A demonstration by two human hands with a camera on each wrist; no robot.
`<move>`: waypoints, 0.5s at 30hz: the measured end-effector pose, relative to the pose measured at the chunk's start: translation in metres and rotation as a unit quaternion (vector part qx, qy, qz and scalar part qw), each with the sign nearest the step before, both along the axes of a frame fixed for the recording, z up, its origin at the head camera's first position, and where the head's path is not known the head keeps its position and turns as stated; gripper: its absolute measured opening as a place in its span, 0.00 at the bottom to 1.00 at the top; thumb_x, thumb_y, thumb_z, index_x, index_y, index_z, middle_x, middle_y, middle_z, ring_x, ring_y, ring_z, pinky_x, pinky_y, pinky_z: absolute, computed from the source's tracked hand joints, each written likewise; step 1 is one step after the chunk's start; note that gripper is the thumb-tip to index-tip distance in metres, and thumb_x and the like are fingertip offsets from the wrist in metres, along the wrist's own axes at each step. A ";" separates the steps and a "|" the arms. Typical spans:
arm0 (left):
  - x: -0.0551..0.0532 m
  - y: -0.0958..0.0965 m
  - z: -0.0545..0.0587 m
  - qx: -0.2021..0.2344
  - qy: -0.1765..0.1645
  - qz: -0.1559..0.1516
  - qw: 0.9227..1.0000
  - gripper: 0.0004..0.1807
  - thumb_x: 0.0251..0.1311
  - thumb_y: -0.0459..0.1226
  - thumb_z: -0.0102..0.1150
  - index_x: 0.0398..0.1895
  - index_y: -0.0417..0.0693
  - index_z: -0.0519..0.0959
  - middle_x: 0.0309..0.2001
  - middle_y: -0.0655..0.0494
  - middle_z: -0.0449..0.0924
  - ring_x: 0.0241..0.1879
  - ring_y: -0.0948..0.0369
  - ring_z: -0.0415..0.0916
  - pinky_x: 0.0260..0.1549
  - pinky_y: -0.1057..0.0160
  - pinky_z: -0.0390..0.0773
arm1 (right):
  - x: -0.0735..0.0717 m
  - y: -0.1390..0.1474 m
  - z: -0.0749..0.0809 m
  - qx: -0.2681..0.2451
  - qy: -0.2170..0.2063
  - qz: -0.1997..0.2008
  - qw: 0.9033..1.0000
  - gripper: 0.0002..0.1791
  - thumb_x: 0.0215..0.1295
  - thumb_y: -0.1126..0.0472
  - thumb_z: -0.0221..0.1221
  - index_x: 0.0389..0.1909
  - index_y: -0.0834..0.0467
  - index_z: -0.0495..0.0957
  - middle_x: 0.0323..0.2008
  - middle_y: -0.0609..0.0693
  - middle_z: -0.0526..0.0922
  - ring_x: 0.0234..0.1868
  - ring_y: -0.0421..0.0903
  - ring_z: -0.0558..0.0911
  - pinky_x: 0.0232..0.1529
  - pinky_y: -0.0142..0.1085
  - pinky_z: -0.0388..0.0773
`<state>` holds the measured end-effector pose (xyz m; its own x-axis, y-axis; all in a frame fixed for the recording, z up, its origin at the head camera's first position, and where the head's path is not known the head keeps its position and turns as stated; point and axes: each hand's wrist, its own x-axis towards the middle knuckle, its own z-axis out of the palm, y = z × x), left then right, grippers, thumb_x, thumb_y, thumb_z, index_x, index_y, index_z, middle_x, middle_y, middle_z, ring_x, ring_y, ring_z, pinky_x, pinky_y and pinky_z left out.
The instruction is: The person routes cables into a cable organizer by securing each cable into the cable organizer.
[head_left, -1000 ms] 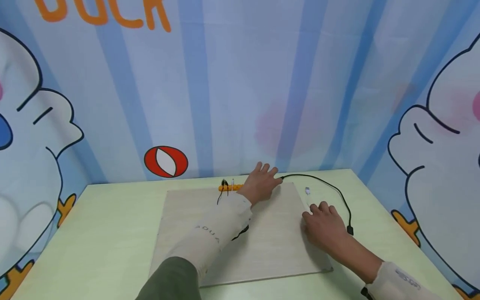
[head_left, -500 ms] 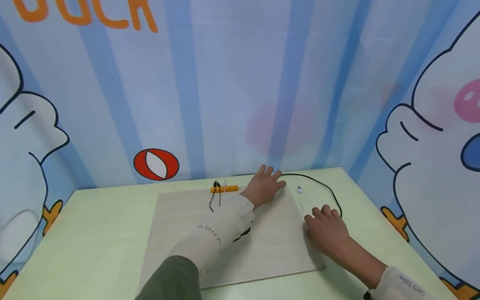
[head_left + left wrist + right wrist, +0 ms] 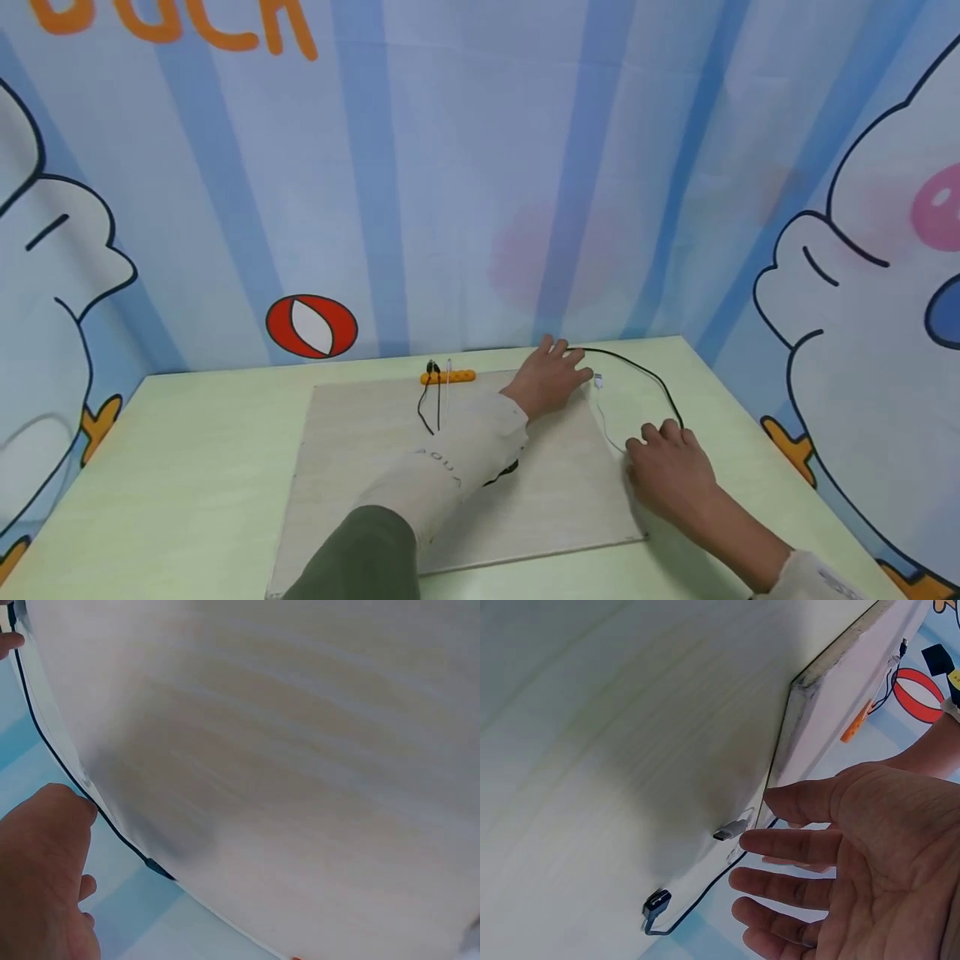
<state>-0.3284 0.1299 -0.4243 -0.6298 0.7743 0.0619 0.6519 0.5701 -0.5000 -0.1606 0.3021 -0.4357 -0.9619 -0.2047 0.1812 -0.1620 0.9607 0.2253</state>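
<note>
Head view: left hand (image 3: 550,379) flat, fingers relaxed, at far right corner of board (image 3: 375,467), touching black cable (image 3: 652,379). White cable (image 3: 603,408) just beside it. Right hand (image 3: 670,471) spread, palm down, off board's right edge. Orange clip (image 3: 448,377) at far edge.

Left wrist view: thumb (image 3: 45,825) against black cable (image 3: 52,754) along board edge.

Right wrist view: right hand (image 3: 855,862) wide, holding nothing; white plug (image 3: 731,829) and black plug (image 3: 657,902) near fingertips.

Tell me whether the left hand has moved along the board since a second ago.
Yes. The left hand has slid right, away from the orange holder, to the board's far right corner by the black cable.
</note>
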 end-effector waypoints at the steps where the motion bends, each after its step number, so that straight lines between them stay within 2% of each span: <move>1: 0.001 0.003 0.000 -0.004 0.002 -0.001 1.000 0.22 0.93 0.44 0.43 0.81 0.74 0.72 0.80 0.63 0.72 0.79 0.55 0.70 0.81 0.50 0.67 | 0.000 0.001 -0.001 0.000 0.000 0.000 1.000 0.06 0.71 0.60 0.70 0.38 0.56 0.82 0.39 0.55 0.79 0.45 0.58 0.75 0.50 0.54 0.76; 7: 0.001 0.021 -0.004 -0.011 -0.001 -0.007 1.000 0.27 0.93 0.45 0.44 0.85 0.83 0.66 0.82 0.63 0.68 0.80 0.55 0.69 0.82 0.50 0.66 | 0.001 0.005 0.003 -0.004 -0.033 -0.015 0.999 0.04 0.73 0.60 0.68 0.40 0.57 0.84 0.40 0.55 0.80 0.47 0.59 0.76 0.52 0.56 0.76; 10: 0.002 0.027 -0.005 -0.015 -0.005 -0.004 1.000 0.27 0.93 0.46 0.46 0.84 0.87 0.66 0.82 0.65 0.67 0.80 0.56 0.68 0.83 0.51 0.65 | 0.002 0.006 0.003 -0.007 -0.041 -0.016 0.999 0.04 0.74 0.60 0.68 0.39 0.56 0.84 0.40 0.54 0.79 0.46 0.58 0.75 0.52 0.57 0.76; 15: 0.004 0.035 -0.007 -0.029 -0.006 -0.001 1.000 0.25 0.93 0.46 0.44 0.82 0.88 0.69 0.82 0.67 0.67 0.82 0.57 0.67 0.84 0.51 0.63 | 0.004 0.009 -0.001 -0.011 -0.039 -0.017 0.999 0.06 0.73 0.61 0.68 0.35 0.55 0.82 0.37 0.53 0.77 0.44 0.57 0.73 0.50 0.55 0.75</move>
